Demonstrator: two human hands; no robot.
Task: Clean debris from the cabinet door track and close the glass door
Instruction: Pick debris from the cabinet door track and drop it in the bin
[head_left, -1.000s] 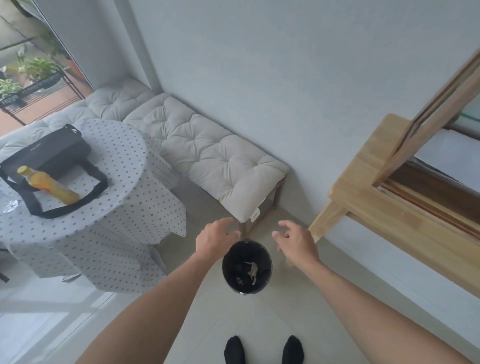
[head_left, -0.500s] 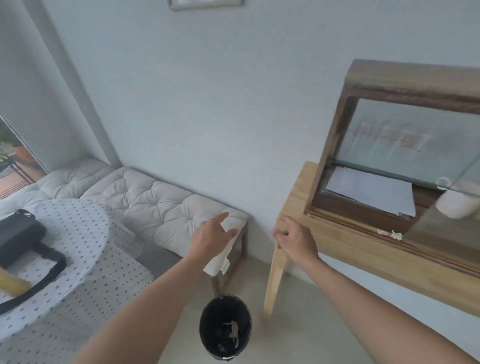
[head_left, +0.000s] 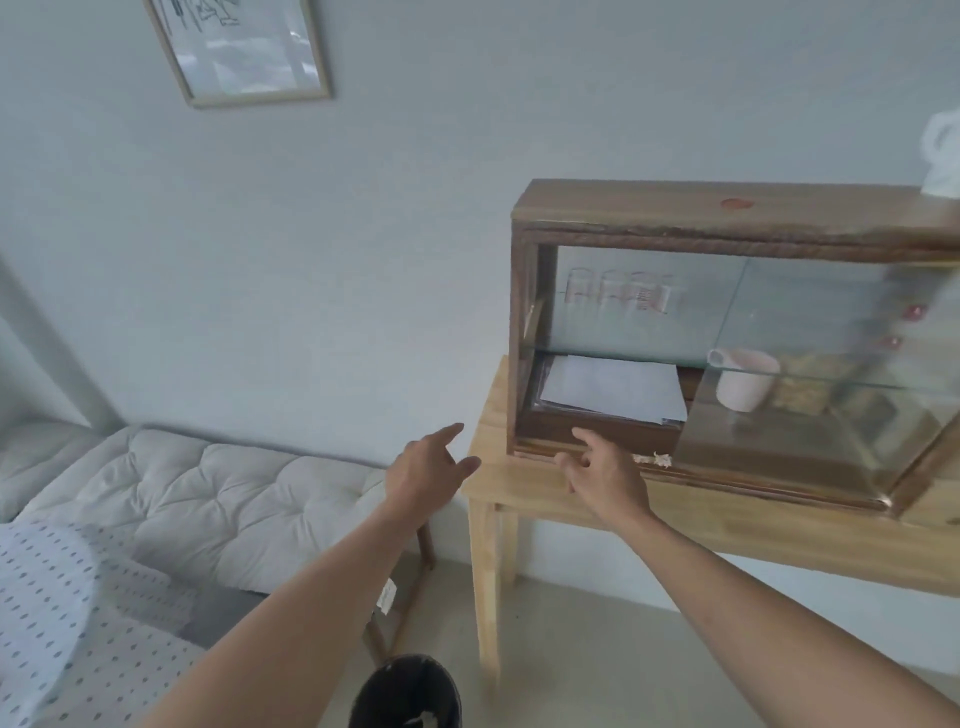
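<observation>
A long white padded bench (head_left: 208, 488) stood against the pale wall on the left. Beside it was a light wooden table, and its surface (head_left: 519, 483) held a brown wooden cabinet with glass doors (head_left: 727, 338). The left part of the cabinet front was open, and the sliding glass door (head_left: 810, 384) sat over to the right. Inside lay a stack of white paper (head_left: 613, 389), and a pale pink cup (head_left: 743, 379) showed behind the glass. A round black bin (head_left: 405, 691) stood on the floor below, near the table leg.

The person's right hand (head_left: 602, 473) was at the front edge of the cabinet, fingers spread wide and holding nothing. The left hand (head_left: 426, 467) hung in the air just left of the table corner, also open and empty, with one finger pointing ahead.

A small clump of pale crumbs (head_left: 652, 459) lay in the door track at the bottom of the cabinet, just right of the right hand.
</observation>
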